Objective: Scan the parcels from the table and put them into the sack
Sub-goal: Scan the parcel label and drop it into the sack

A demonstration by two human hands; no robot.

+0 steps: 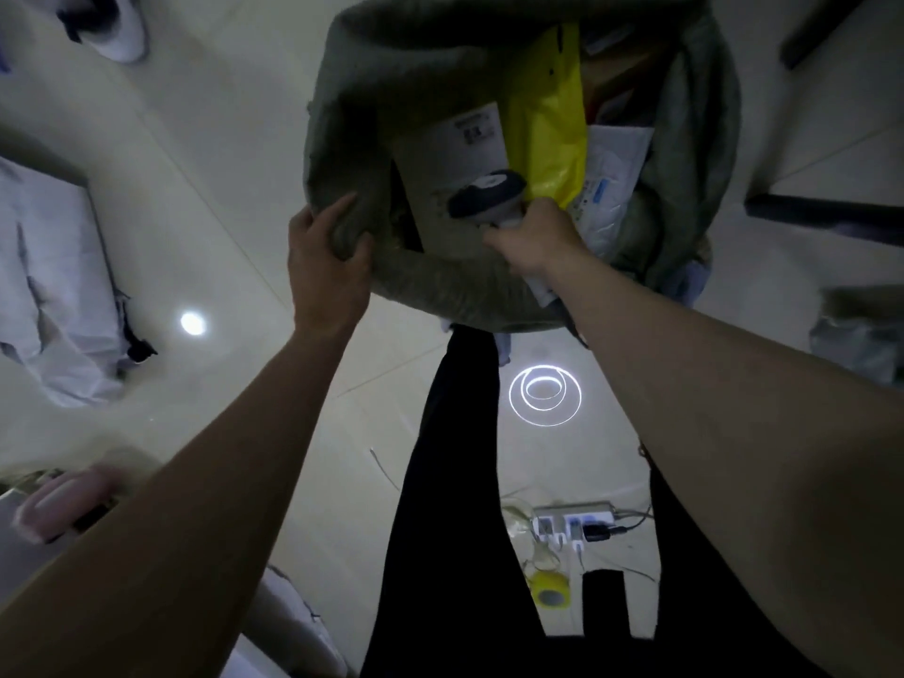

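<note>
Head view shows the left hand [327,247] gripping the sack [440,66] rim, the right hand [531,237] holding the scanner [486,193] over several parcels [545,119] already inside, likely well underway.

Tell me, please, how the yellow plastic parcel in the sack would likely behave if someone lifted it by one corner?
The yellow plastic parcel would probably flop and sag, since its film looks thin and creased. Its glossy surface suggests that it may slip in the fingers. Leaning loosely between the grey parcel and the white parcel, it seems light and should pull free easily.
</note>
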